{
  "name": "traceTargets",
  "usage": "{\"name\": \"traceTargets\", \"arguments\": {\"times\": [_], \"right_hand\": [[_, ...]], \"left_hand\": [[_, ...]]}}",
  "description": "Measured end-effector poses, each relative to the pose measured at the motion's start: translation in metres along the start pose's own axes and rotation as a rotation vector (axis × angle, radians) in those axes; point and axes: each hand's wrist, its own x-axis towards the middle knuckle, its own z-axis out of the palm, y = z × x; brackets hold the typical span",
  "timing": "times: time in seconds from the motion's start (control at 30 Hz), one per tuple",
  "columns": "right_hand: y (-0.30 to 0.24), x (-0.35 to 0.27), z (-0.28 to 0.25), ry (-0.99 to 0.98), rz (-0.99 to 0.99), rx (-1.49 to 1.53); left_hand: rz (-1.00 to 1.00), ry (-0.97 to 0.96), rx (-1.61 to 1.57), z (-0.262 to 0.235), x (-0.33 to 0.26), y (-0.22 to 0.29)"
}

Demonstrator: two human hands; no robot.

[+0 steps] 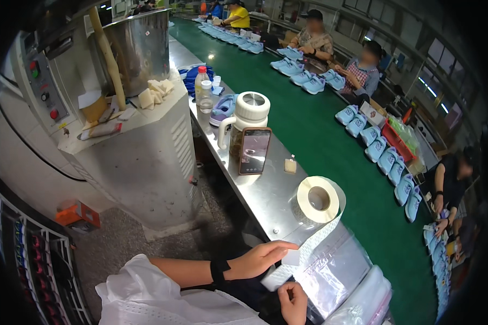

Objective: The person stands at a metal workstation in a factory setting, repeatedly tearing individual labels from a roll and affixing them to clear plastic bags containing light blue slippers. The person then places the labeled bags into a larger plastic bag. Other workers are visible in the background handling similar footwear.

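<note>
My left hand (257, 261), with a black band at the wrist, reaches over the near end of the metal table. Its fingers are stretched out and their tips touch or nearly touch the edge of a pale label strip (313, 245). This strip runs down from a label roll (305, 203) standing on the table. Lower down, my right hand (294, 304) is closed, thumb and fingers curled together beside the strip's loose end (275, 278). Whatever is in its fingers is hidden. Clear plastic bags (331, 271) lie flat under the strip, by a rolled bundle of plastic (360, 300).
A phone (254, 151) leans on a white-lidded jug (250, 111). Bottles (205, 96) and a shoe (222, 111) stand farther back. A metal machine (130, 157) is at left. Across the green belt (287, 127), several people work beside rows of light blue shoes (375, 147).
</note>
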Motion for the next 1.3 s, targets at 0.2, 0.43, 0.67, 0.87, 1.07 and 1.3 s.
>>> {"name": "traceTargets", "arguments": {"times": [0.2,0.43,0.67,0.87,1.07,1.3], "right_hand": [[0.015,0.008,0.002,0.206,0.095,0.088],[0.029,0.003,0.024,0.063,0.196,0.006],[0.022,0.003,0.021,0.028,0.127,-0.057],[0.014,0.008,0.032,-0.007,0.054,-0.074],[0.014,0.009,0.036,0.168,0.022,0.178],[0.025,0.007,0.022,0.205,0.028,0.410]], "left_hand": [[0.062,-0.084,-0.071,0.024,0.022,-0.006],[-0.036,0.388,0.013,-0.029,-0.002,-0.023],[-0.538,0.101,-0.108,-0.062,-0.040,-0.060],[-0.460,-0.213,0.279,-0.067,-0.031,-0.057],[-0.411,-0.197,-0.260,-0.028,-0.021,-0.027],[0.004,-0.058,0.460,-0.011,-0.023,-0.005]]}}
